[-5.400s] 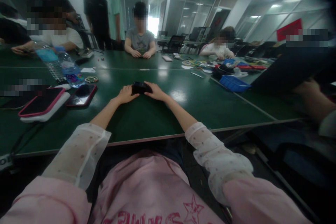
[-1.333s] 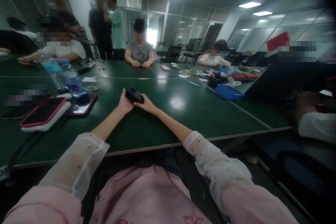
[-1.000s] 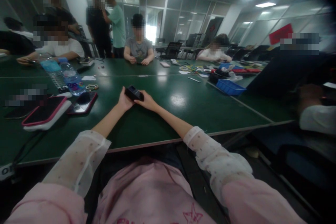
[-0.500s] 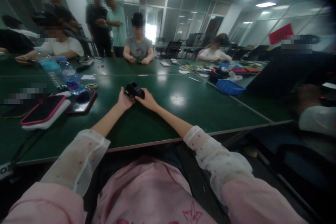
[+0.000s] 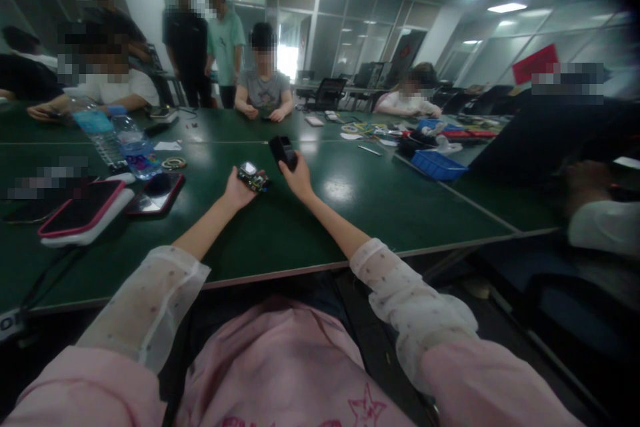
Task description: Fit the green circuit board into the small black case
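Observation:
My left hand (image 5: 236, 192) is closed round a small circuit board assembly (image 5: 254, 177), which has a bright square part at its upper left and small coloured parts toward its right end. To the right and a little higher, my right hand (image 5: 299, 177) grips a black plastic casing (image 5: 283, 151) with a rectangular recess or window in its face. A gap of green tabletop separates the board and the casing. Both hands are above the table, and the fingertips under the board are hidden.
On the left lie a phone in a pink case (image 5: 85, 210), a dark red phone (image 5: 156, 193) and two plastic bottles (image 5: 135, 143). A tape roll (image 5: 175, 163) is near them. At right stand a blue bin (image 5: 439, 165) and a pen (image 5: 369, 151). Other people sit across the table.
The black casing has come off the circuit board. My right hand has moved it up and to the right, exposing the board, while my left hand has stayed about where it was.

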Available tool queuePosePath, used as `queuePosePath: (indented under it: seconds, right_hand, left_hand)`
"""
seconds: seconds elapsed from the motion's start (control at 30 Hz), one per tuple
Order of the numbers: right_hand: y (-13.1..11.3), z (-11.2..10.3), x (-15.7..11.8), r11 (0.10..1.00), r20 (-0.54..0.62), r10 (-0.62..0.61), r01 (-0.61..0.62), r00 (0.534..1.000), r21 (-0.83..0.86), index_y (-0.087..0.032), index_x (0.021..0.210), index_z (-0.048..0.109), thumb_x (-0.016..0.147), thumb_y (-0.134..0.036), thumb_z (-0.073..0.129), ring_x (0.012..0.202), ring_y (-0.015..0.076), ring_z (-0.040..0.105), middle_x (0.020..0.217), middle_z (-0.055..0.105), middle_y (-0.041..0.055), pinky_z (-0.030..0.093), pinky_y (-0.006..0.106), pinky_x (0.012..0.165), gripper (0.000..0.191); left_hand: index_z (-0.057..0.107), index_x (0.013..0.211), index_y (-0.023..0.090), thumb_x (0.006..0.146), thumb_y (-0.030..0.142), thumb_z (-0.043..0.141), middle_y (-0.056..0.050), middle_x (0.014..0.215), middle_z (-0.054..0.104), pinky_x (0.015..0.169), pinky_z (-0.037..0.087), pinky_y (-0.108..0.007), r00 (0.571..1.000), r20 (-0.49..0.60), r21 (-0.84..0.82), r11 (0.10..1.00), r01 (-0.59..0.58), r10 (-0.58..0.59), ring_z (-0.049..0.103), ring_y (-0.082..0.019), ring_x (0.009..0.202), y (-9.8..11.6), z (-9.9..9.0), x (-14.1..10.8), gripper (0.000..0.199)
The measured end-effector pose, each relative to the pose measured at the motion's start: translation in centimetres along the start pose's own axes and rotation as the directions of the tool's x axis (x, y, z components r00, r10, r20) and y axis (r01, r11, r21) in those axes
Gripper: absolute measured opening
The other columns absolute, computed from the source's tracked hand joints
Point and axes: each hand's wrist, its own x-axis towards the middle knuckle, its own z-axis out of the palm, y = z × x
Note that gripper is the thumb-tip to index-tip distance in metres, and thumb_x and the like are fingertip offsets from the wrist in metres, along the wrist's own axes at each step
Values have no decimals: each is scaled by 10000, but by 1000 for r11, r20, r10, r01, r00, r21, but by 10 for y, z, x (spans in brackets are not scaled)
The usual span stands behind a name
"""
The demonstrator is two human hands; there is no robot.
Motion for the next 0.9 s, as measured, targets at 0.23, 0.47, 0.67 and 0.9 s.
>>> queuePosePath:
  seconds: [0.23,0.47,0.67,0.9]
  right_hand:
    - [36,-5,8,985,9,64,-62,998,-161,-137,1405,460,899,-362,574,1253,309,564,1359,584,189,467,494,1076,565]
    - [51,-3,10,935,155,113,-52,981,-350,-59,1353,517,882,-357,611,1254,375,549,1310,591,251,470,549,1046,565]
    - [56,-1,12,936,162,84,-22,983,-353,-97,1350,517,880,-371,615,1256,382,544,1323,594,230,460,576,1052,553]
    - [59,0,12,937,169,77,-13,983,-349,-96,1345,514,880,-378,613,1246,386,541,1323,588,240,460,587,1045,553]
  left_hand:
    - [518,1382,186,1022,597,258,-154,1156,730,908,572,-460,1000,-5,-19,1000,16,-16,720,-291,1014,0,2,0,605]
    - [495,1403,156,1026,589,286,-162,1123,740,888,579,-437,1000,-12,-11,1000,10,-10,733,-285,977,-1,4,-1,611]
    - [476,1429,166,1021,591,320,-163,1130,742,902,576,-446,1000,-6,-8,1000,25,-25,736,-291,985,-1,4,-1,609]
    - [464,1439,164,1025,583,309,-171,1158,735,911,572,-452,1000,-7,-9,1000,20,-20,735,-293,991,-1,7,-4,609]
